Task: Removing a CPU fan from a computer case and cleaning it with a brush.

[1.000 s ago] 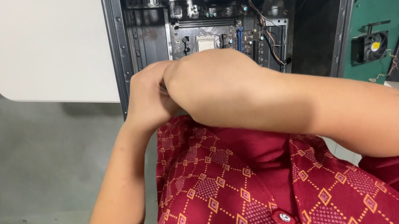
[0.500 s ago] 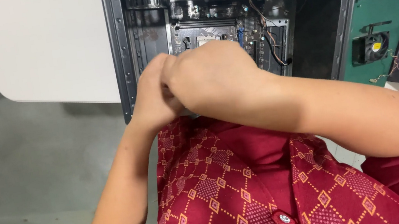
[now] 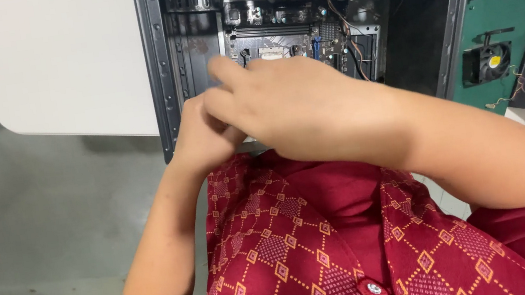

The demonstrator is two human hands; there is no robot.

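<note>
An open computer case (image 3: pixel 162 79) lies on a white table (image 3: pixel 62 65), with its motherboard (image 3: pixel 302 37) exposed inside. My right hand (image 3: pixel 291 106) hovers in front of the case opening, fingers stretched out to the left and slightly apart, with nothing visible in them. My left hand (image 3: pixel 200 139) is curled just below and left of it, touching the right hand's fingers. The left hand's fingertips are hidden under the right hand, so I cannot tell whether it holds anything. Both forearms cross over my red patterned shirt (image 3: pixel 302 243).
A green circuit board with a small black fan (image 3: pixel 487 60) lies to the right of the case. Thin wires (image 3: pixel 355 27) run inside the case. Grey floor (image 3: pixel 36 224) lies below the table's rounded edge on the left.
My hands were clasped tightly together before. Now the right hand's fingers have stretched out towards the case, and both hands sit slightly higher in view.
</note>
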